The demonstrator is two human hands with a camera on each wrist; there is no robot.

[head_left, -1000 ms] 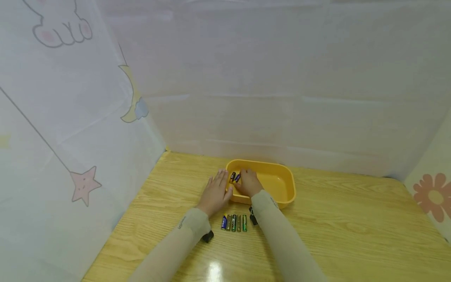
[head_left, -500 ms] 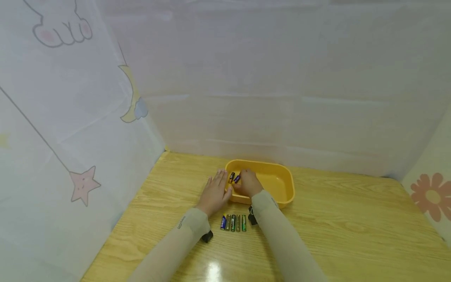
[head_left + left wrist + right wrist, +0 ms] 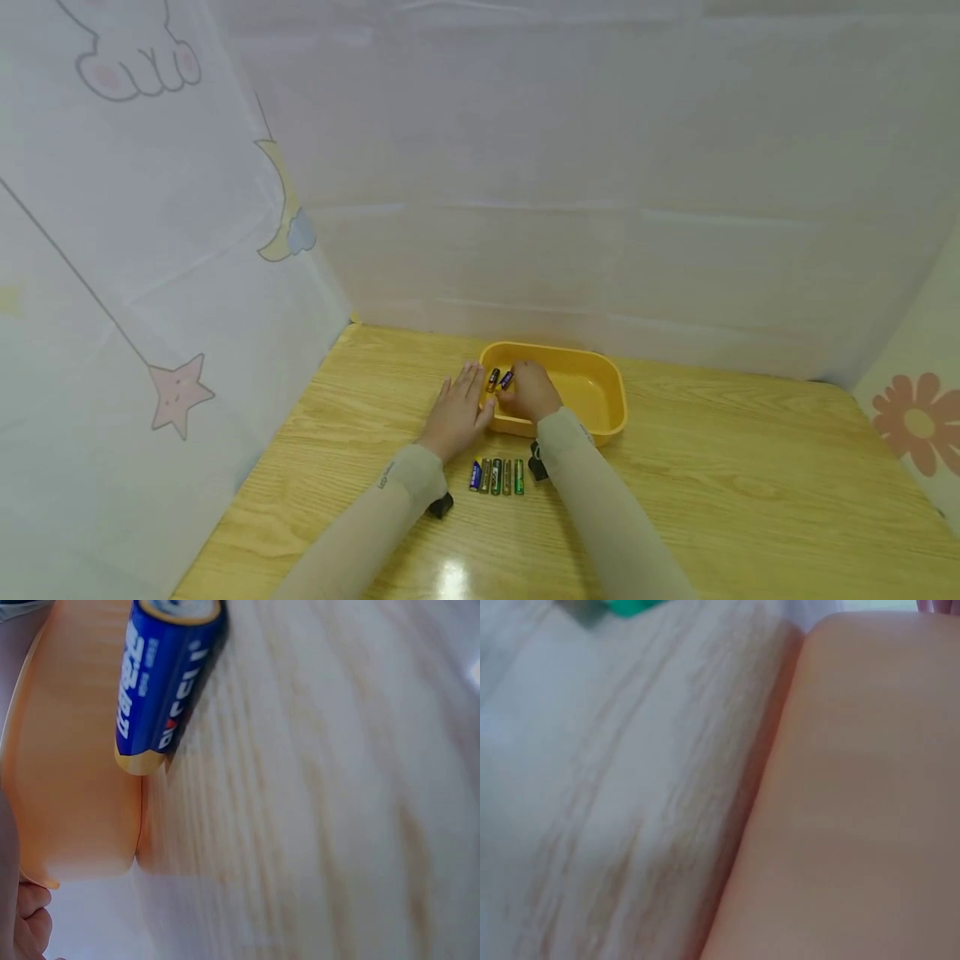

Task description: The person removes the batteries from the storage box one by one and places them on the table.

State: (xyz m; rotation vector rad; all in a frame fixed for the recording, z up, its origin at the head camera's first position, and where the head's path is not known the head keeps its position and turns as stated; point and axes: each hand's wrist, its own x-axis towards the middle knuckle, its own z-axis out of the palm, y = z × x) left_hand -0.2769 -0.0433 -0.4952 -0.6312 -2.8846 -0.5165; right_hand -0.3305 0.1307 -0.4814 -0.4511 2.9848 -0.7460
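A yellow plastic tray [image 3: 592, 392] stands on the table towards its back edge. Against its left rim rests my left hand [image 3: 455, 415], with straight fingers close together. My right hand [image 3: 533, 392] reaches down inside the tray and pinches a small purple battery [image 3: 507, 380], though its fingertips are partly hidden. Just left of that, a dark battery with an orange end [image 3: 492, 380] lies in the tray. In front of the tray, several batteries form a side-by-side row, from a blue battery [image 3: 476, 476] to a green battery [image 3: 519, 477]. The left wrist view shows the blue battery [image 3: 161, 682] up close.
The wooden table [image 3: 750, 467] extends widely to the right. White printed sheets [image 3: 570, 183] hang behind it and on both sides. The tray's outer wall [image 3: 870, 787] fills much of the right wrist view. A black wrist camera [image 3: 441, 504] sits under the left sleeve.
Both hands stay almost where they were. The purple battery at the right fingertips turns and shifts very slightly. The batteries in the row have not moved on the table.
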